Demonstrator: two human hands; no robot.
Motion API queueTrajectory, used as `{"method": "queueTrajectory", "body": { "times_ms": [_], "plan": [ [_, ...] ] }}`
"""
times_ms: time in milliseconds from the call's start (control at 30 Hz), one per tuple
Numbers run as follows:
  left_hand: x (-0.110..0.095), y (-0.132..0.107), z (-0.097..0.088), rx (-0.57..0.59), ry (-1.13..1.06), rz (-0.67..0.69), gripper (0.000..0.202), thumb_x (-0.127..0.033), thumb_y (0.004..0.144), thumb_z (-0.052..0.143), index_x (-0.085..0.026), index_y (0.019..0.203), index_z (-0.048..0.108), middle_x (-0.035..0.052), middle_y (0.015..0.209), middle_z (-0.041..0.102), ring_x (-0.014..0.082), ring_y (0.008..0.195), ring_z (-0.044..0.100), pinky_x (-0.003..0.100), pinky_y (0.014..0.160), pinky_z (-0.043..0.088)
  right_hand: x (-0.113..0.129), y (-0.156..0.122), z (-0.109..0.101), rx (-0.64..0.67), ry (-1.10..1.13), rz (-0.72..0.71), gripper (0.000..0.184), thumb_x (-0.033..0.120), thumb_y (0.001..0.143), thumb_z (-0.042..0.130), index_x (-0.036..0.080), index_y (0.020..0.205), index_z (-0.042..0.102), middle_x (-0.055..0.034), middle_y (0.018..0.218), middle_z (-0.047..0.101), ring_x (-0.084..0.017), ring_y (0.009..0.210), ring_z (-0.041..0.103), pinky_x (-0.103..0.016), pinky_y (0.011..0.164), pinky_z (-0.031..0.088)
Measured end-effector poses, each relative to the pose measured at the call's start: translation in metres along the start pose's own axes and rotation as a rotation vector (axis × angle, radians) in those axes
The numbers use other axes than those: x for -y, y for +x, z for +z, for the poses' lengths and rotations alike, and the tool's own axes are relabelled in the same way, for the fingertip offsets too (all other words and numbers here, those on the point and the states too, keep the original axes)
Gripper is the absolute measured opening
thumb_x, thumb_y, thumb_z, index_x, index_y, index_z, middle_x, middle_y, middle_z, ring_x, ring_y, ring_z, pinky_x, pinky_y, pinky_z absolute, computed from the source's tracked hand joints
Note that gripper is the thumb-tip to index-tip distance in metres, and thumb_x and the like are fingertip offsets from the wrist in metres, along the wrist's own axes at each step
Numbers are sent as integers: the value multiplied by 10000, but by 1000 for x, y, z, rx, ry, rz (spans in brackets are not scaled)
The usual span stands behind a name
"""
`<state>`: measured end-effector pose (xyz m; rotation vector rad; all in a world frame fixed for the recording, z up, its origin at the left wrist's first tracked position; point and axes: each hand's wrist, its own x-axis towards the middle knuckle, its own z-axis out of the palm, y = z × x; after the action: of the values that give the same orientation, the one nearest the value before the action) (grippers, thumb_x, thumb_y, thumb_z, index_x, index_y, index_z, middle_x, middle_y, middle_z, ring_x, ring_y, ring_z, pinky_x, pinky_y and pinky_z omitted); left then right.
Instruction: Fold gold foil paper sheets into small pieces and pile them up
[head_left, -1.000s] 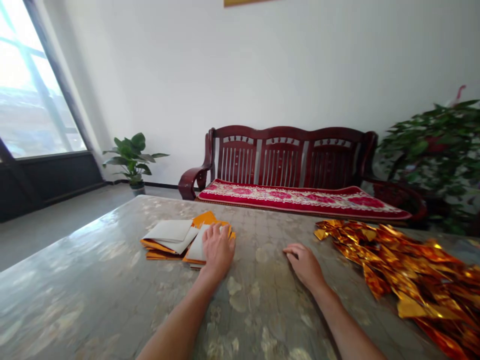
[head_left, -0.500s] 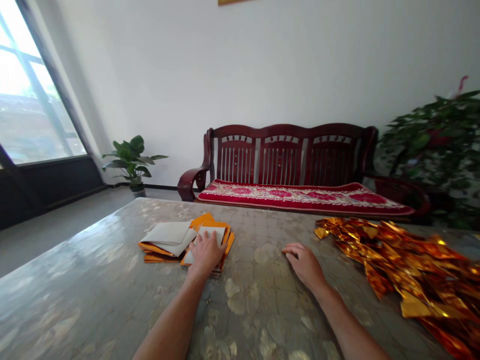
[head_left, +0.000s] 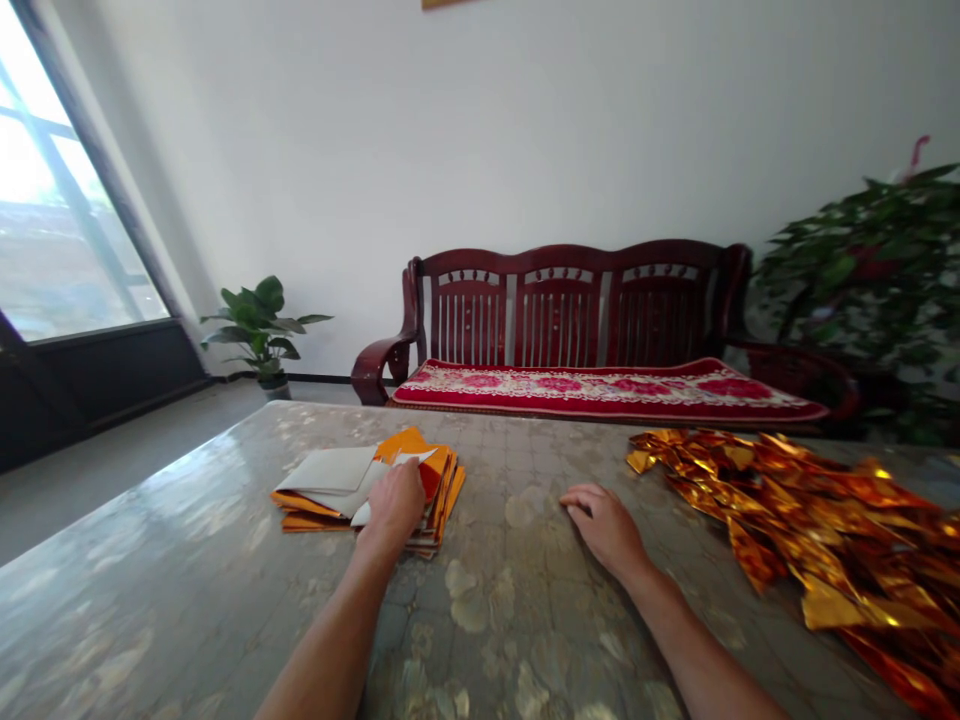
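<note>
On the table's left part lie two touching stacks of folded paper. One stack (head_left: 322, 471) shows white sheets over orange edges. My left hand (head_left: 397, 498) is over the other, an orange stack (head_left: 445, 490). Its fingers are closed on a white-backed sheet of paper (head_left: 417, 458), one edge of which is raised; orange-red shows beneath. My right hand (head_left: 609, 527) rests on the table between the stacks and the foil pile. Its fingers are curled in, thumb near the index finger, with nothing visible in them.
A heap of shiny gold-orange folded foil pieces (head_left: 795, 520) spreads over the right of the patterned table (head_left: 510, 620). Behind the table stands a dark red wooden bench (head_left: 562, 310) with a red floral cover (head_left: 600, 388). Potted plants (head_left: 262, 320) stand at both sides.
My left hand has gone from lying spread on the right stack to closing on its top sheet, whose edge has lifted. My right hand has stayed in place.
</note>
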<state>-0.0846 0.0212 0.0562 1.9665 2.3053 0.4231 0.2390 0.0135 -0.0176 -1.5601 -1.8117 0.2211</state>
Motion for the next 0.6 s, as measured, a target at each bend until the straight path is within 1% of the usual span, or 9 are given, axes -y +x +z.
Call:
{"method": "queueTrajectory", "body": {
  "times_ms": [67, 133, 200, 267, 300, 367, 467, 533, 600],
  "plan": [
    [-4, -3, -5, -52, -18, 29, 446, -195, 971, 303, -198, 1322, 578, 155, 1129, 713, 306, 1045, 674, 390, 843, 492, 3, -1, -1, 0, 7, 2, 255, 203, 790, 522, 249, 828, 770, -51, 1017, 723, -232, 998, 625, -381, 944, 445],
    [-12, -8, -9, -144, -124, 117, 429, -216, 981, 324, -218, 1331, 572, 119, 1196, 695, 276, 1095, 650, 364, 898, 480, 6, -2, -1, 2, 16, -3, 263, 213, 800, 516, 251, 870, 767, -50, 1021, 726, -230, 1003, 630, -375, 936, 453],
    [-25, -13, -11, -238, -358, 242, 395, -257, 984, 352, -221, 1284, 606, 83, 1187, 702, 244, 1089, 646, 331, 924, 476, 11, -3, 0, 6, 78, 4, 282, 250, 815, 525, 246, 982, 752, -56, 1072, 722, -226, 1012, 638, -373, 931, 465],
    [-38, -17, -8, -247, -633, 319, 367, -315, 973, 381, -210, 1212, 638, 57, 1075, 726, 222, 996, 661, 312, 889, 494, 17, -3, 3, 22, 258, 46, 360, 316, 804, 577, 233, 1130, 704, -78, 1154, 706, -236, 1030, 643, -388, 927, 479],
    [-45, -19, -5, -237, -759, 318, 356, -351, 961, 393, -186, 1119, 666, 56, 1005, 728, 220, 945, 662, 311, 860, 502, 21, -3, 4, 41, 385, 77, 438, 349, 780, 619, 226, 1198, 669, -90, 1186, 698, -246, 1054, 642, -396, 924, 485],
    [-58, -22, 7, -106, -984, 292, 367, -448, 914, 451, -157, 960, 669, 52, 849, 707, 211, 820, 653, 300, 763, 516, 32, -4, 7, 98, 653, 116, 614, 424, 719, 704, 219, 1289, 601, -112, 1230, 681, -266, 1090, 637, -401, 891, 509],
    [-73, -29, 30, 155, -1313, 293, 405, -530, 847, 510, -169, 982, 633, 37, 812, 686, 196, 768, 651, 285, 701, 518, 49, -6, 8, 189, 953, 98, 627, 525, 734, 718, 216, 1268, 608, -112, 1195, 696, -254, 1061, 650, -370, 869, 514],
    [-79, -34, 42, 268, -1358, 308, 430, -560, 821, 531, -178, 993, 629, 32, 811, 684, 196, 770, 654, 284, 698, 518, 57, -8, 8, 170, 987, 177, 492, 540, 718, 735, 196, 1068, 697, -78, 998, 745, -224, 875, 677, -312, 729, 521],
    [-81, -37, 48, 267, -1221, 328, 445, -564, 863, 451, -176, 973, 638, 31, 774, 678, 198, 739, 649, 287, 674, 512, 59, -10, 7, 125, 961, 267, 392, 538, 700, 741, 179, 855, 710, -36, 773, 727, -186, 676, 641, -274, 600, 483]
  ]
}}
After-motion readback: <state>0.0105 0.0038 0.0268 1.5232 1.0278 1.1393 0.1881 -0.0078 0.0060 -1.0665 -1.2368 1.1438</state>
